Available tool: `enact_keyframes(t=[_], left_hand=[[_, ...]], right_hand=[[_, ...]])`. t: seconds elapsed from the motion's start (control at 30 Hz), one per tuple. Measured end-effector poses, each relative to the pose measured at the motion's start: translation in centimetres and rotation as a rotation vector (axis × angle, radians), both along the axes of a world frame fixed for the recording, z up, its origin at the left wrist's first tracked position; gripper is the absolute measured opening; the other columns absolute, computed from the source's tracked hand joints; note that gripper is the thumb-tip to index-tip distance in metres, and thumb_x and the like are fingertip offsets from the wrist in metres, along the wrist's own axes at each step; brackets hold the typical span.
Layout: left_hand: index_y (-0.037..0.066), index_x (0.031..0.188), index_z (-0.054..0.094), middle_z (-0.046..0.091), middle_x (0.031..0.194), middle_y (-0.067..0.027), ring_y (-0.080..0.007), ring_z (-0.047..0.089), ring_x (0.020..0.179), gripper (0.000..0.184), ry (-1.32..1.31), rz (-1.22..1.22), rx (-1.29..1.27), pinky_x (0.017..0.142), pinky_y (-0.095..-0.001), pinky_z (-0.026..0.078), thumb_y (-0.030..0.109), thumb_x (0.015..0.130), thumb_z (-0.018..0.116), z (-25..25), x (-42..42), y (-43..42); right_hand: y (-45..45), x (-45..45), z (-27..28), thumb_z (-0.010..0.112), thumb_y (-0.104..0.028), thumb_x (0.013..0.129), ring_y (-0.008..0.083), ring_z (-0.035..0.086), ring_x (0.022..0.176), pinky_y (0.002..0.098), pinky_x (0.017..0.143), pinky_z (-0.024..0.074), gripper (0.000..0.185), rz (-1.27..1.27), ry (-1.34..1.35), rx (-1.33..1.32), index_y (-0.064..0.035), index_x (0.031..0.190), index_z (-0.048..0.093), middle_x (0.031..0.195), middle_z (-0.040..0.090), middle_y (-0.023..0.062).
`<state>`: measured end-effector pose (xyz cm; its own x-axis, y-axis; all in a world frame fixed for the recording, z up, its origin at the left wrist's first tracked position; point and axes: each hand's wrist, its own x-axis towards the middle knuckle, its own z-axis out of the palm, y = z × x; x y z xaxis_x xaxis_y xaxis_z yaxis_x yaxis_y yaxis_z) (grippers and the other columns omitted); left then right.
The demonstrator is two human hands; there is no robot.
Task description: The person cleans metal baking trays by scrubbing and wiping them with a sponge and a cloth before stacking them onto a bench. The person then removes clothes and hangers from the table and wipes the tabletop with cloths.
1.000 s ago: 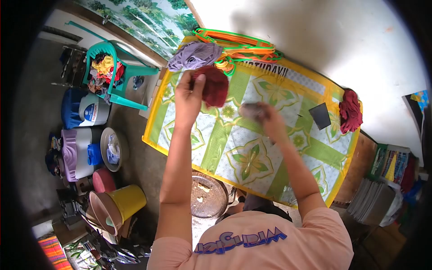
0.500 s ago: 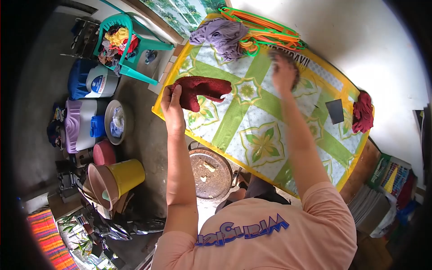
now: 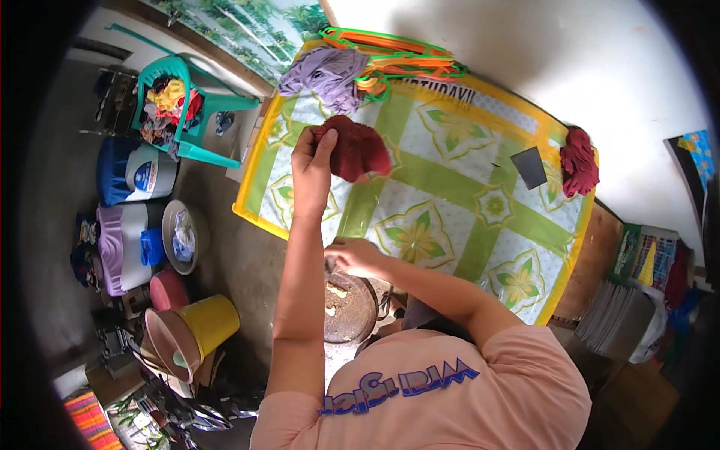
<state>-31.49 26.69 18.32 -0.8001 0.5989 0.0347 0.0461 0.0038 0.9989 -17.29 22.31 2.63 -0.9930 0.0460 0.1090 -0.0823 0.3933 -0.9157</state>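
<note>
My left hand (image 3: 313, 166) pinches a dark red fuzzy cloth (image 3: 358, 150) and holds it over the left part of the table (image 3: 472, 180), which has a green, white and yellow floral cover. At the table's front edge my right hand (image 3: 356, 257) is closed, with a small dark grey thing (image 3: 330, 263) at its fingertips, mostly hidden. Below that hand is a round, worn pan (image 3: 356, 311) with yellowish bits in it. Another dark red cloth (image 3: 579, 165) lies bunched at the table's right end, beside a flat black rectangle (image 3: 529, 167).
Along the table's back lie a grey-purple cloth heap (image 3: 326, 75) and green and orange hangers (image 3: 405, 56). A green chair (image 3: 210, 154) piled with clothes stands at the left. Nearer are a grey basin (image 3: 196, 236) and a yellow bucket (image 3: 210, 322).
My right hand has come from the table's back to its front edge; the dark thing under it there is gone from that spot. The red cloth in my left hand now hangs bunched.
</note>
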Motion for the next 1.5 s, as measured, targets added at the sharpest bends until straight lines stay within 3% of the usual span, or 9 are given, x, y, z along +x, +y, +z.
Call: enact_keyframes(t=[0.17,0.27,0.37,0.43,0.7,0.97,1.1,1.3,1.5], left_hand=[[0.005,0.090,0.059,0.061,0.086,0.0022,-0.0031,0.051,0.074,0.009,-0.105,0.034,0.206,0.067,-0.0198,0.042,0.013,0.095,0.058,1.9,1.2,3.9],[0.005,0.092,0.060,0.061,0.087,0.0019,-0.0033,0.051,0.073,0.008,-0.165,-0.022,0.239,0.067,-0.0197,0.044,0.013,0.095,0.057,1.7,1.6,5.5],[0.004,0.097,0.060,0.062,0.090,0.0000,-0.0048,0.055,0.078,0.009,-0.172,-0.118,0.172,0.071,-0.0211,0.045,0.013,0.095,0.058,1.0,2.0,6.7],[0.002,0.104,0.061,0.065,0.097,-0.0028,-0.0075,0.059,0.085,0.015,-0.155,-0.179,0.119,0.078,-0.0230,0.047,0.013,0.094,0.058,-0.8,1.7,7.5],[0.002,0.104,0.062,0.063,0.093,-0.0029,-0.0076,0.057,0.082,0.019,-0.102,-0.232,0.098,0.076,-0.0232,0.046,0.017,0.093,0.059,-0.8,3.2,12.1],[-0.002,0.113,0.058,0.065,0.105,-0.0134,-0.0213,0.060,0.095,0.037,0.043,-0.490,-0.071,0.086,-0.0341,0.048,0.027,0.090,0.063,-5.2,4.9,20.8],[0.009,0.143,0.037,0.034,0.149,-0.0189,-0.0340,0.034,0.138,0.088,0.723,-0.529,-0.658,0.107,-0.0646,0.024,0.056,0.076,0.068,-9.4,1.9,19.7],[0.024,0.152,0.018,0.007,0.160,-0.0133,-0.0365,0.006,0.147,0.103,0.725,0.174,-1.161,0.106,-0.0735,0.007,0.055,0.070,0.072,-9.7,-8.3,15.0],[0.024,0.147,0.030,0.040,0.146,-0.0149,-0.0343,0.031,0.139,0.088,0.654,0.096,-1.223,0.108,-0.0722,0.005,0.051,0.072,0.066,-10.6,-15.8,12.2]], right_hand=[[14.8,5.2,2.5,0.061,-0.010,0.082,0.0319,0.063,0.099,0.0417,0.086,0.0493,0.031,-0.566,-0.136,-0.305,-0.0106,0.113,0.064,0.111,0.065,0.0141],[28.8,8.1,-0.1,0.051,-0.012,0.084,0.0377,0.061,0.100,0.0447,0.087,0.0476,0.038,-1.200,0.040,0.352,-0.0070,0.121,0.057,0.107,0.065,0.0208],[40.2,9.9,0.0,0.056,-0.022,0.084,0.0373,0.058,0.107,0.0460,0.092,0.0456,0.042,-1.311,-0.202,0.381,-0.0111,0.125,0.056,0.116,0.063,0.0187],[42.0,9.5,-5.2,0.058,-0.023,0.083,0.0355,0.058,0.108,0.0467,0.094,0.0445,0.042,-1.368,-0.225,0.902,-0.0134,0.124,0.057,0.115,0.064,0.0170],[24.6,6.7,-1.5,0.054,-0.003,0.074,0.0291,0.060,0.098,0.0428,0.085,0.0470,0.037,-0.707,-0.010,0.636,-0.0156,0.105,0.068,0.104,0.066,0.0097],[-2.2,8.7,-3.6,0.064,-0.004,0.075,0.0300,0.060,0.102,0.0458,0.084,0.0488,0.063,0.042,-0.034,0.164,-0.0212,0.133,0.050,0.123,0.059,0.0084],[1.3,7.2,-1.3,0.065,-0.008,0.078,0.0298,0.061,0.084,0.0423,0.074,0.0515,0.059,-0.234,-0.122,0.141,-0.0204,0.134,0.050,0.107,0.061,0.0116],[10.4,5.6,0.9,0.065,-0.018,0.083,0.0317,0.053,0.099,0.0457,0.086,0.0432,0.054,-0.722,-0.066,0.254,-0.0221,0.135,0.050,0.114,0.057,0.0125],[11.1,4.5,-3.5,0.067,-0.027,0.082,0.0306,0.048,0.111,0.0493,0.094,0.0348,0.057,-0.692,-0.104,0.697,-0.0246,0.136,0.049,0.125,0.052,0.0089]])
